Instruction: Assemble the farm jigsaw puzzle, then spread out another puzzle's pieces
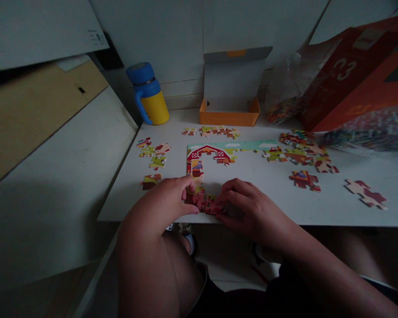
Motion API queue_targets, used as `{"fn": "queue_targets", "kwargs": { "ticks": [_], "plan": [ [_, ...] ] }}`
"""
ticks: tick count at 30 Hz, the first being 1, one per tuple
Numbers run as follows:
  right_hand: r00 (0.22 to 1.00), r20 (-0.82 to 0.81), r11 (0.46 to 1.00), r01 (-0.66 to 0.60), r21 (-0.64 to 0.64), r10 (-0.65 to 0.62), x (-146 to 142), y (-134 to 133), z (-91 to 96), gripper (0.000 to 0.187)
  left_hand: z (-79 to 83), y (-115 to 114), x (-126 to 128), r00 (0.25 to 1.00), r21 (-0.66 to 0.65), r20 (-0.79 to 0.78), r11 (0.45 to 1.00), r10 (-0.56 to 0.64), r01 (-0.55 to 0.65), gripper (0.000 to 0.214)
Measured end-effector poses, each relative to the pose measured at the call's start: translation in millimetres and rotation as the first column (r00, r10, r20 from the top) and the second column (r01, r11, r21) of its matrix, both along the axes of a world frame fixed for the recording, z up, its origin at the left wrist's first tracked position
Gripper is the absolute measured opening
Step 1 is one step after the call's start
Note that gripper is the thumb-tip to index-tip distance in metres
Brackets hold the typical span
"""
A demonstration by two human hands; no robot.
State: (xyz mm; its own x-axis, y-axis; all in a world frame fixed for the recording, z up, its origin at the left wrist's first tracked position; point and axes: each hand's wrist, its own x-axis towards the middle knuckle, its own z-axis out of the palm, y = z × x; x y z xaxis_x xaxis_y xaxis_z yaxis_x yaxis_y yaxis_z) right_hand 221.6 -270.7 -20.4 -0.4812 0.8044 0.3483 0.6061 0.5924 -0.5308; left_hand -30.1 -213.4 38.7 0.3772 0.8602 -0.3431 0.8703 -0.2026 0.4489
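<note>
A partly joined jigsaw puzzle (195, 168) lies on the white table, showing a red barn and a strip of sky along its far edge. At its near left corner my left hand (174, 196) rests with curled fingers on the left edge and the thumb by the bottom edge, gripping that corner. My right hand (243, 201) bends over the near edge, its fingers closed on a reddish puzzle piece (212, 206) beside the joined part. The fingers partly hide that piece, so whether it is locked in is unclear.
Loose pieces lie left (157, 161), behind (215, 130) and right (305, 154) of the puzzle. A blue-yellow mug (155, 106), an open orange box (228, 118), a plastic bag of pieces (281, 108) and a large red box (348, 75) stand behind. The table's edge (318, 223) is close to my body.
</note>
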Motion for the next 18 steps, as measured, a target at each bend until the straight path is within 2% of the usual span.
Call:
{"fn": "queue_targets", "kwargs": {
  "ticks": [5, 12, 18],
  "plan": [
    [1.000, 0.014, 1.000, 0.004, -0.006, -0.004, -0.2, -0.6, 0.2, 0.020, 1.2, -1.5, 1.2, 1.000, 0.007, 0.013, 1.000, -0.013, 0.012, 0.030],
    [1.000, -0.003, 1.000, -0.006, -0.006, 0.006, 1.2, -0.4, -2.1, 0.023, -1.0, -6.9, 5.6, 0.999, 0.116, -0.028, 0.992, -0.038, 0.041, 0.030],
    [1.000, -0.002, 1.000, -0.019, -0.016, 0.019, 2.4, -0.9, -2.3, 0.021, 3.3, -12.3, 12.2, 0.999, 0.089, -0.048, 0.996, -0.003, 0.008, 0.019]
  ]
}}
